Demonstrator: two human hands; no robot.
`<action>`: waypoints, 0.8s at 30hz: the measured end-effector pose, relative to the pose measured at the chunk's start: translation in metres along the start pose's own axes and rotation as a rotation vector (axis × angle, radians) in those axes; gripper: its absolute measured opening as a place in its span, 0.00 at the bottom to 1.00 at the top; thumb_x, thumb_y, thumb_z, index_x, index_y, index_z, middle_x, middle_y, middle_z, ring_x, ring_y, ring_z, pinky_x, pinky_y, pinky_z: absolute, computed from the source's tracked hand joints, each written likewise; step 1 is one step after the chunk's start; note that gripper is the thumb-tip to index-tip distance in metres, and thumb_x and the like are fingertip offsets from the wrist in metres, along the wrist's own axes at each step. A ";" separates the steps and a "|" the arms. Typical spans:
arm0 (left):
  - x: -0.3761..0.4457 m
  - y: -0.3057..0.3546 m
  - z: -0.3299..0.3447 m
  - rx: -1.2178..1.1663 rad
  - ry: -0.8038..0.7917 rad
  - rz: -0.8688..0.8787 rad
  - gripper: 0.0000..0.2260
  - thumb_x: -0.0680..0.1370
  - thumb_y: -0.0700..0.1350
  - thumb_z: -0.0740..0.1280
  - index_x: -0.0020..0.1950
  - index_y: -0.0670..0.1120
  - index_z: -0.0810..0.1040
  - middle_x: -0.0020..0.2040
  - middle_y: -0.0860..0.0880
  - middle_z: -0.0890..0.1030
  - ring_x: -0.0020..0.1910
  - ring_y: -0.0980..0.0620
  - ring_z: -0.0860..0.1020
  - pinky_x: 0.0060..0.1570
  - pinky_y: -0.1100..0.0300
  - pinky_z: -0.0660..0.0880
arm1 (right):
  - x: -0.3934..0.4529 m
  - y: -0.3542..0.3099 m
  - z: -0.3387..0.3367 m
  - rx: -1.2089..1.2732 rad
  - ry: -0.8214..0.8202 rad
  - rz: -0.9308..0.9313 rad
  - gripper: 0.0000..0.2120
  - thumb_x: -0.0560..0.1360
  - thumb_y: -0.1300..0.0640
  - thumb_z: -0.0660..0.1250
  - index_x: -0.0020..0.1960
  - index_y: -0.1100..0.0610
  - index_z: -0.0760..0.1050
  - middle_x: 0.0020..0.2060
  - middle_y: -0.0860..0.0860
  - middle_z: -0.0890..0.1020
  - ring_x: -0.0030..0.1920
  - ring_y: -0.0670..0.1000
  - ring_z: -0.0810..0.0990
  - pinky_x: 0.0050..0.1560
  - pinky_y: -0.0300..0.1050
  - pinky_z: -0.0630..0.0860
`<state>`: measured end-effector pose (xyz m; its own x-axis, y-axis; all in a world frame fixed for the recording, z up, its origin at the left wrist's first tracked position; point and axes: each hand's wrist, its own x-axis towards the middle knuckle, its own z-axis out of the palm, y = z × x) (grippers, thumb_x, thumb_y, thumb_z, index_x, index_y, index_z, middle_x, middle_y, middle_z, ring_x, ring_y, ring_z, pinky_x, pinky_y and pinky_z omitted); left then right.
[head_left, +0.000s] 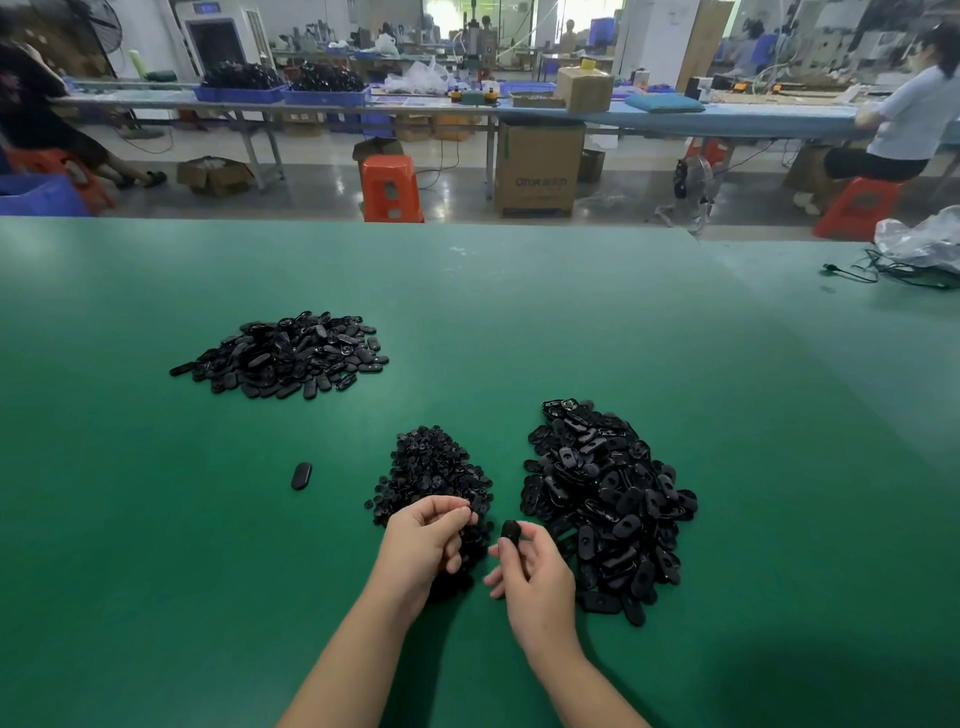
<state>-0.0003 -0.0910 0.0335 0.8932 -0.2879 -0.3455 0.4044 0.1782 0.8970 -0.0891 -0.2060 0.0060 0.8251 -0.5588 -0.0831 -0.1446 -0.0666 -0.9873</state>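
Observation:
On the green table (519, 312) lie three heaps of black plastic parts. My left hand (423, 545) hovers over the near edge of the middle heap of small round pieces (434, 473) and pinches one small black piece at its fingertips. My right hand (530, 571) holds a black oval shell (510, 531) between thumb and fingers, just left of the big heap of oval shells (605, 504). A third heap of oval parts (288, 353) sits farther off to the left. One lone oval part (301, 475) lies by itself left of the middle heap.
A plastic bag (922, 241) and a black cable (857, 271) lie at the table's far right. Beyond the far edge stand an orange stool (389, 189), a cardboard box (537, 171) and benches where other people sit.

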 end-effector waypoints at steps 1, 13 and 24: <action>0.000 0.000 0.000 -0.014 0.000 -0.010 0.03 0.78 0.31 0.68 0.51 0.34 0.80 0.40 0.40 0.84 0.23 0.55 0.67 0.21 0.62 0.66 | 0.000 0.000 0.001 0.010 0.004 0.000 0.04 0.82 0.63 0.65 0.54 0.55 0.74 0.41 0.51 0.86 0.34 0.50 0.84 0.34 0.46 0.81; -0.012 0.003 0.016 0.055 -0.115 -0.192 0.02 0.78 0.31 0.68 0.48 0.35 0.80 0.37 0.41 0.83 0.23 0.55 0.70 0.23 0.62 0.71 | 0.000 0.000 -0.001 -0.041 0.045 -0.015 0.08 0.84 0.59 0.59 0.54 0.47 0.72 0.42 0.49 0.86 0.41 0.45 0.86 0.39 0.40 0.81; -0.015 -0.006 0.032 0.292 -0.032 -0.086 0.01 0.77 0.33 0.72 0.46 0.36 0.82 0.31 0.45 0.80 0.24 0.52 0.74 0.27 0.59 0.75 | -0.001 0.000 -0.001 -0.162 0.050 -0.043 0.11 0.85 0.59 0.56 0.54 0.43 0.72 0.41 0.47 0.83 0.43 0.42 0.80 0.45 0.47 0.76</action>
<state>-0.0227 -0.1179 0.0424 0.8498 -0.3206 -0.4185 0.4001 -0.1247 0.9080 -0.0907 -0.2062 0.0067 0.8047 -0.5929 -0.0308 -0.1998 -0.2215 -0.9545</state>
